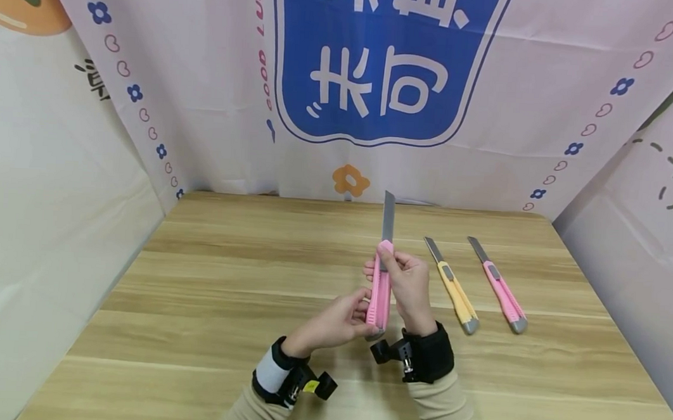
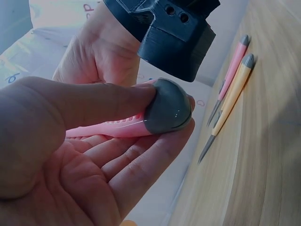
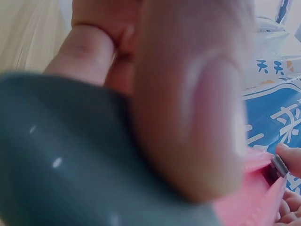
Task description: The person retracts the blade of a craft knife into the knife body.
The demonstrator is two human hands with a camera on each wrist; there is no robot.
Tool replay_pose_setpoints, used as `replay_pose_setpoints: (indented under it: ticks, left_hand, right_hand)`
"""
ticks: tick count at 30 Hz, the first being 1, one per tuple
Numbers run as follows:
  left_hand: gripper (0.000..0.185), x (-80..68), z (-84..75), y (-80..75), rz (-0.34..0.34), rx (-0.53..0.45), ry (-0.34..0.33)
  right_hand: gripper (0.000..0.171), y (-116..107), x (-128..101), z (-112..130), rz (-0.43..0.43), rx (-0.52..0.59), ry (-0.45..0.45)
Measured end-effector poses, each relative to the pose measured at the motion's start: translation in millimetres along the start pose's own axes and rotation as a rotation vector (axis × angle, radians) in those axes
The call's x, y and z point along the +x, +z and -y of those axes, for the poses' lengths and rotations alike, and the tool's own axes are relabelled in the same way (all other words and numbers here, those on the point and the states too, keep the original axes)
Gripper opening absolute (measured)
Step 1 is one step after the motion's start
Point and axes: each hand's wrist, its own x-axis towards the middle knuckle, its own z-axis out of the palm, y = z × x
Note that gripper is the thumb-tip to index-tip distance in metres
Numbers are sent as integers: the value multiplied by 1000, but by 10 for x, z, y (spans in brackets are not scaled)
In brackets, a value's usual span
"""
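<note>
Pink utility knife (image 1: 380, 291) held upright above the wooden table (image 1: 206, 304), near its middle, blade (image 1: 389, 216) run out and pointing away from the person. Right hand (image 1: 409, 287) wraps the upper handle, fingers curled round it, thumb up near the slider. Left hand (image 1: 336, 321) pinches the grey end cap (image 2: 167, 106) at the handle's near end: thumb on top, fingertips under (left wrist view shows this plainly). Both hands clamped on the same knife. Right wrist view mostly blurred thumb and grey cap; little else readable.

On the table to the right, well apart from the hands: yellow utility knife (image 1: 452, 286) and second pink utility knife (image 1: 500, 288), lying side by side, not touching, blades out and aimed at the far edge. Printed cloth backdrop (image 1: 377, 79) hangs behind the table.
</note>
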Motion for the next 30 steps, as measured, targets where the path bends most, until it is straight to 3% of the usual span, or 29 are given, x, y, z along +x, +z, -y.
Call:
replay_pose_setpoints:
  ticks: [13,21,30]
  left_hand:
    - [46,-8,-11,-7,12,-27,6]
    - [49,-28,-44,-27,-2,-6,9]
    - [45,-20,-36,-17,-13,12,6]
  right_hand:
    - [31,3,-5,16,24,4,-30]
    - [40,-29,0,50,62,-9,35]
    - [42,-2,14,10,24,-16,67]
